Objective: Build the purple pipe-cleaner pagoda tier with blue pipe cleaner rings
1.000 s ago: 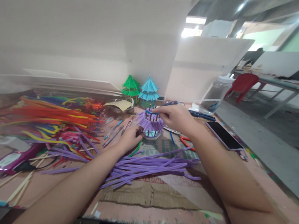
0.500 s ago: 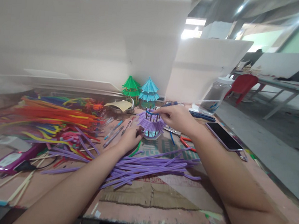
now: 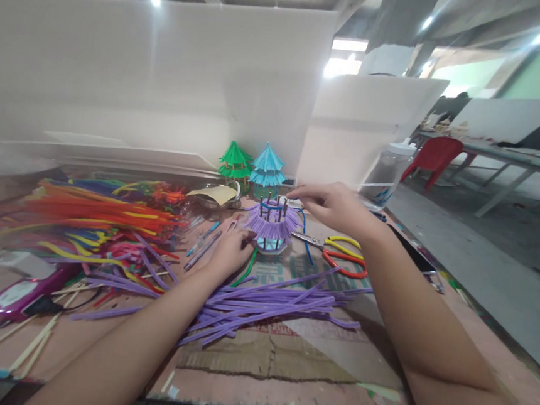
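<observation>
"Right hand (image 3: 333, 207) first: it has lifted and drawn back a little from the top of the purple pagoda model (image 3: 271, 226), and both loops of the scissors (image 3: 325, 246) now show."

"How are its fingers?"

"Stretched out and loosely parted, close to the upright posts. I can't tell whether a fingertip touches one."

"And the left hand (image 3: 232, 249)?"

"Unmoved, at the model's lower left. Its fingers are curled in narrow beside the base; whether they grip it, I can't tell."

"Where does the model stand?"

"Upright at the middle of the table, behind a loose heap of purple strips (image 3: 275, 300). Its posts poke up above the fringed roof, with a blue band (image 3: 272, 208) around them."

"What's near it?"

"Scissors just to the right, blades towards it, and a bent blue strip (image 3: 310, 251) between. Pens (image 3: 203, 250) lie left of the left hand. Behind stand a green model (image 3: 234, 157) and a light-blue model (image 3: 267, 164), side by side."

"The phone (image 3: 408, 247)?"

"Partly hidden behind the right forearm."
</observation>
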A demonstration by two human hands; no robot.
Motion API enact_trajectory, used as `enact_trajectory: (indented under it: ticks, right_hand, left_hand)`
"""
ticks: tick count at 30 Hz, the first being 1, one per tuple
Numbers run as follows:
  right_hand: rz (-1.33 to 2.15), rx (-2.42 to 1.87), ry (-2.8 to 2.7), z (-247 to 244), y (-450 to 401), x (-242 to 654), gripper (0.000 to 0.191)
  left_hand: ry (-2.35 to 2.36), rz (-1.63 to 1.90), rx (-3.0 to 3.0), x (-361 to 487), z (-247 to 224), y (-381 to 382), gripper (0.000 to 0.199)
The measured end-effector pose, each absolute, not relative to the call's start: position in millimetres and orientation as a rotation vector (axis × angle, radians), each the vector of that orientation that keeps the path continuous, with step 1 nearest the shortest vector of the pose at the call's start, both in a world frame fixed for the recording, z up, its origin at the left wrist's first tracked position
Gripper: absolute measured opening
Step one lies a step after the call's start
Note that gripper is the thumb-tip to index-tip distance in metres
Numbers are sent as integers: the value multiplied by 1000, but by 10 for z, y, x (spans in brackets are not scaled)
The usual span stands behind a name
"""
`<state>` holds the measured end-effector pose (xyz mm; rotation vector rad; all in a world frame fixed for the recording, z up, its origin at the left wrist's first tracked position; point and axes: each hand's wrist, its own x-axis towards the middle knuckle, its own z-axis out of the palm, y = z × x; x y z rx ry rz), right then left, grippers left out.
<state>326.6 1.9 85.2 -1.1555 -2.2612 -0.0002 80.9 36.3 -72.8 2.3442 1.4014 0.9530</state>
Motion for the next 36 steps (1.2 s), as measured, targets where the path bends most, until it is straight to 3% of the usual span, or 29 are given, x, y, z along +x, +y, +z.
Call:
enact_trajectory:
  ticks: [8,36]
  right_hand:
    - [-138,-1225,-2445,720,16,3050,40]
    - [-128,-1278,-2474,727,24,3028,39]
  left_hand:
    - [1411,925,2387,815,-735,364,9]
    - [1402,942,2424,818,-753,372,13]
